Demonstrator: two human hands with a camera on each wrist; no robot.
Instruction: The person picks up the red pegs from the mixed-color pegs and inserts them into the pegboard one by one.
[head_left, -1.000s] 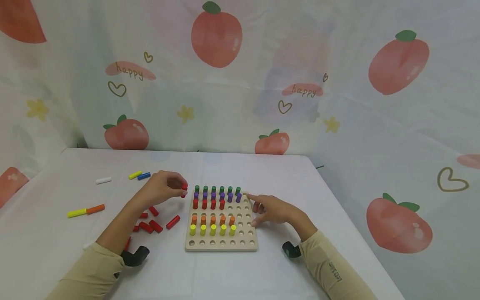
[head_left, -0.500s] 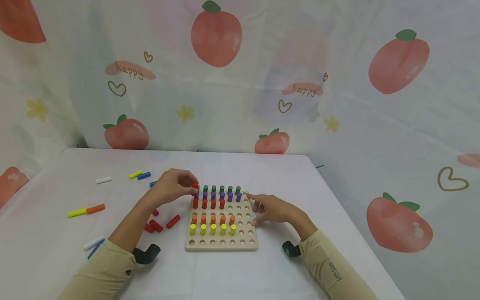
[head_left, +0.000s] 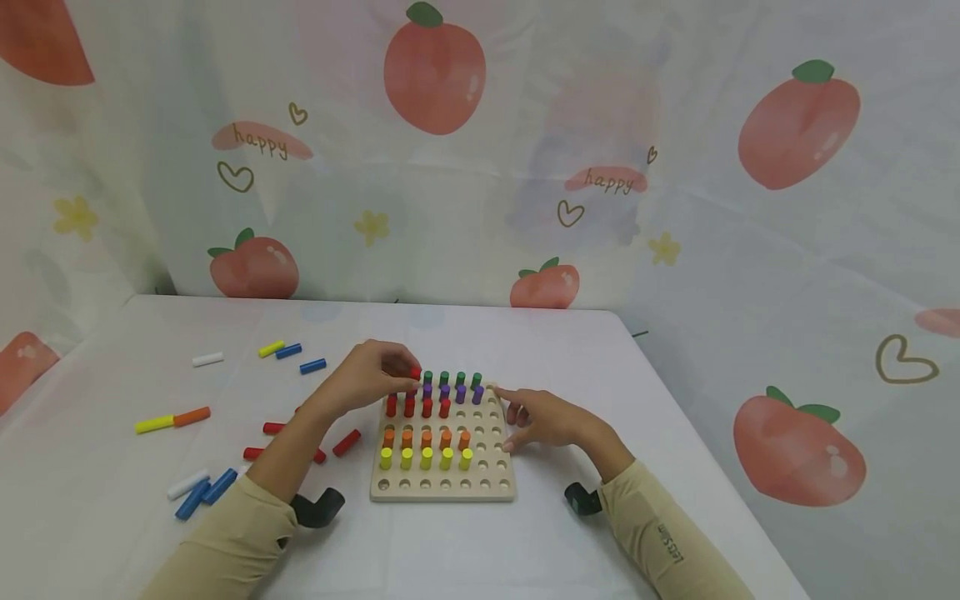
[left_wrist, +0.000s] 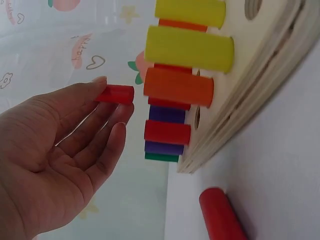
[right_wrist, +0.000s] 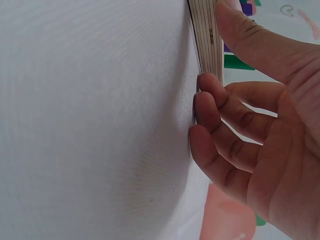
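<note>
My left hand point(head_left: 372, 372) pinches a red peg point(left_wrist: 121, 94) between thumb and fingertips, above the far left part of the wooden pegboard point(head_left: 444, 494). Green pegs point(head_left: 461, 378), purple pegs point(head_left: 445, 392), red pegs point(head_left: 427, 408), orange pegs point(head_left: 426, 440) and yellow pegs point(head_left: 426, 459) stand upright in rows. Part of the green and purple rows is hidden behind the left hand. At the board's right side, my right hand point(head_left: 551, 418) touches the far corner with its index finger, and its thumb rests at the edge. In the right wrist view its other fingers bend down to the cloth.
Loose red pegs point(head_left: 347, 443) lie left of the board, some behind the left forearm. Blue pegs point(head_left: 221, 487) and a white peg point(head_left: 187, 484) lie nearer the front left. A yellow peg point(head_left: 154, 424) and an orange peg point(head_left: 192, 417) lie end to end.
My left hand has moved right with the red peg, from beside the board to over its far left rows. The right hand and the board have stayed still.
</note>
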